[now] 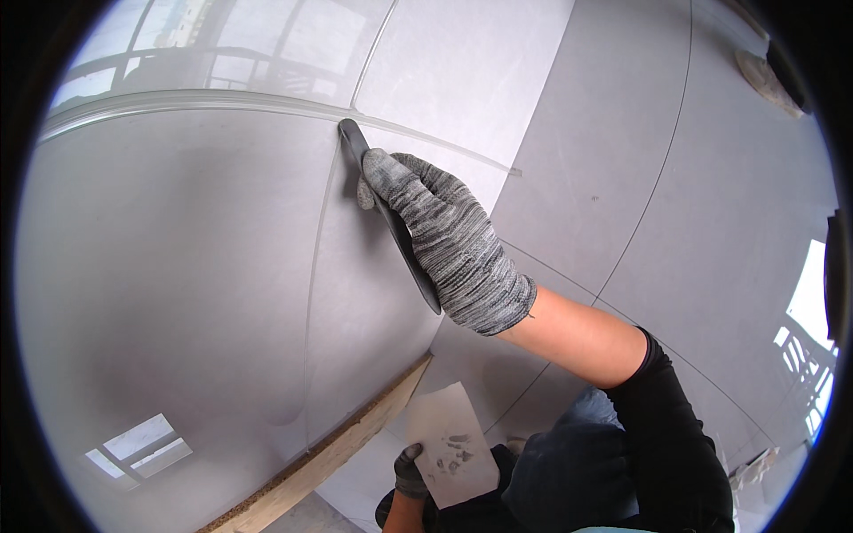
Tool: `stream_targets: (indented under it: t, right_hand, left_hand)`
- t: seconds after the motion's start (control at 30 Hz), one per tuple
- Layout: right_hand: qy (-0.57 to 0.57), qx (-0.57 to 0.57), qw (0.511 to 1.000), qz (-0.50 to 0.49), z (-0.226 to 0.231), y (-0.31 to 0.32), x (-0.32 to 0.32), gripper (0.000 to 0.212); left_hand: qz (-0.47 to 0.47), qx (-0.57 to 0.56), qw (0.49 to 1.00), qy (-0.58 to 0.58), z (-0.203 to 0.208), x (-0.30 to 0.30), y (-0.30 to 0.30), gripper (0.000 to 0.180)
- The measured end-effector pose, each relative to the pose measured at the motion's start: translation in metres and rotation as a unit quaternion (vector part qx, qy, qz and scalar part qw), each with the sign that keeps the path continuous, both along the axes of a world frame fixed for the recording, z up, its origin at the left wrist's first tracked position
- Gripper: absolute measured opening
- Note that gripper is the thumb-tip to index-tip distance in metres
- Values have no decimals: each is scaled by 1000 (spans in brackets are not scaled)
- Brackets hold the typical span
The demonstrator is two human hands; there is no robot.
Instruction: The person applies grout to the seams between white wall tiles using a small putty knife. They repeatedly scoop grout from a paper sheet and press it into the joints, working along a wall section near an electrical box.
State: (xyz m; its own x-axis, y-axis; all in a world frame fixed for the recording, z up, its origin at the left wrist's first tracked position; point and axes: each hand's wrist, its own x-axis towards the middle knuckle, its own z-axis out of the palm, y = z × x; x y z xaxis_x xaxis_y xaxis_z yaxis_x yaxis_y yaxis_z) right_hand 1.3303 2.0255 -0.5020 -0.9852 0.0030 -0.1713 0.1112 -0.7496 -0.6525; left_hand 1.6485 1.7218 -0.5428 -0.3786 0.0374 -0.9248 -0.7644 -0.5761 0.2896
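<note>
My right hand (458, 240), in a grey striped knit glove, is closed round a long dark spatula (404, 244) with rounded ends. The spatula's upper end touches the glossy pale tiled wall (187, 249), where a thin tile joint (314, 258) meets a raised light trim strip (240, 99). Lower down, my left hand (410, 473), also gloved, grips the edge of a flat pale piece of board (451, 440) with dark smears on it. Its thumb lies over the board's face, and its other fingers are hidden behind.
A wooden plank (333, 444) runs slantwise along the wall's lower edge. Large grey floor tiles (595, 195) spread to the right. At the upper right stands a foot in a light shoe (769, 82). A crumpled pale scrap (753, 468) lies at the lower right.
</note>
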Motion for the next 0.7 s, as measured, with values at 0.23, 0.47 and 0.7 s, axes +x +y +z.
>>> stream_targets:
  t: [0.23, 0.47, 0.7]
  right_hand:
    - [25, 31, 999, -7, 1, 4, 0, 36]
    - [22, 108, 993, -52, 3, -4, -2, 32]
    - [-88, 16, 993, 77, 13, 11, 6, 36]
  left_hand:
    - [11, 20, 1000, 1, 2, -7, 7, 77]
    - [-4, 16, 1000, -4, -4, -6, 5, 82]
    - [-15, 25, 1000, 9, -6, -13, 11, 83]
